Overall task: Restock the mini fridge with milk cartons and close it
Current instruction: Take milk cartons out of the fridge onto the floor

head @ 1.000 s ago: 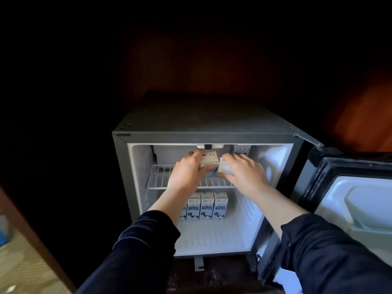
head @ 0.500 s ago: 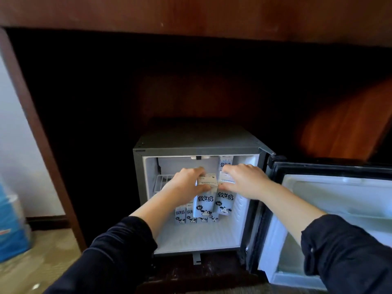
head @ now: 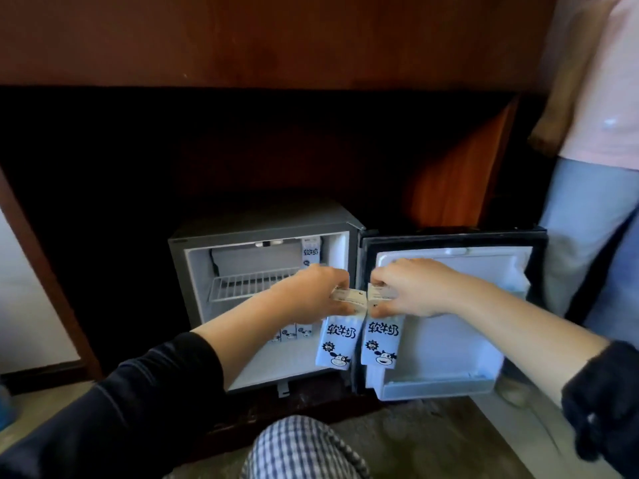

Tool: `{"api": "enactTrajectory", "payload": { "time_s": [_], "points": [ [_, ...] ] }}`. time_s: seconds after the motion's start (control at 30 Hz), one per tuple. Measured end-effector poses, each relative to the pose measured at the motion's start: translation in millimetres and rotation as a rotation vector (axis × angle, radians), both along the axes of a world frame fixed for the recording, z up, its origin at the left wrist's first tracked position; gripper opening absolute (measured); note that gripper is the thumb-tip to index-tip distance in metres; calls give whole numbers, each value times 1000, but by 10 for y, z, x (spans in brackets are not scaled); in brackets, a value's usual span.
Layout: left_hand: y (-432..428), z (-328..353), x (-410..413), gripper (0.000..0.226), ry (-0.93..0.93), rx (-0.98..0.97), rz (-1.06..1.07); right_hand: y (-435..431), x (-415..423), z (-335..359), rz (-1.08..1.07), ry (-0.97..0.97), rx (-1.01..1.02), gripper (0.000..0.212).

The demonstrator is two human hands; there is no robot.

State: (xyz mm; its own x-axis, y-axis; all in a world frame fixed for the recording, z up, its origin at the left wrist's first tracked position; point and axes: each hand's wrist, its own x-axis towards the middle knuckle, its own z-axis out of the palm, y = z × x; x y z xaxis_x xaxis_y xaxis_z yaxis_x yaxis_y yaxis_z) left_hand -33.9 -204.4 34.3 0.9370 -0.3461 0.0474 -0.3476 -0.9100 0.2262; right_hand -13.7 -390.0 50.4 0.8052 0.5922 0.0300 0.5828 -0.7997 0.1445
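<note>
The grey mini fridge (head: pixel 262 224) stands under a wooden cabinet with its door (head: pixel 449 340) swung wide to the right. My left hand (head: pixel 311 293) grips the top of one light-blue milk carton (head: pixel 336 344), and my right hand (head: pixel 411 288) grips a second carton (head: pixel 382 345). Both cartons hang side by side in front of the hinge edge, outside the fridge. One carton (head: pixel 310 251) stands on the wire shelf (head: pixel 249 283) at the back right. A few more cartons (head: pixel 294 331) line the fridge floor, partly hidden by my left arm.
Another person in a pink top and jeans (head: pixel 594 216) stands right of the open door. My knee in checked cloth (head: pixel 304 447) is low in the middle. A wooden cabinet post (head: pixel 41 264) rises on the left, with carpet in front.
Both hands have pulled back out of the fridge, each with a carton taken from the upper shelf, and my head has moved away, so the fridge looks smaller.
</note>
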Motion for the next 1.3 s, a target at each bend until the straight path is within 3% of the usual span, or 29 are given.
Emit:
{"api": "enactTrajectory", "payload": {
  "time_s": [0.2,0.53,0.67,0.93,1.17,1.3],
  "points": [
    [-753,-335,-247,31,93,30,-155,-742,-331,-300,-112,130,-20,45],
    [-1891,-1505,-524,27,369,-2,-290,-1714,-828,-1502,-335,417,-24,33],
    [-2233,-2055,-649,22,510,-27,-245,-2006,-1011,-2035,-452,538,7,29],
    [-2645,-3157,-920,34,749,-60,-119,-2312,-1308,-3232,-638,750,120,25],
    [-2622,-3785,-1041,40,855,-37,-45,-2303,-1529,-3967,-711,810,213,49],
    [-2641,-4006,-1033,42,837,-61,-5,-2248,-1593,-4189,-765,831,246,41]
  ]
}}
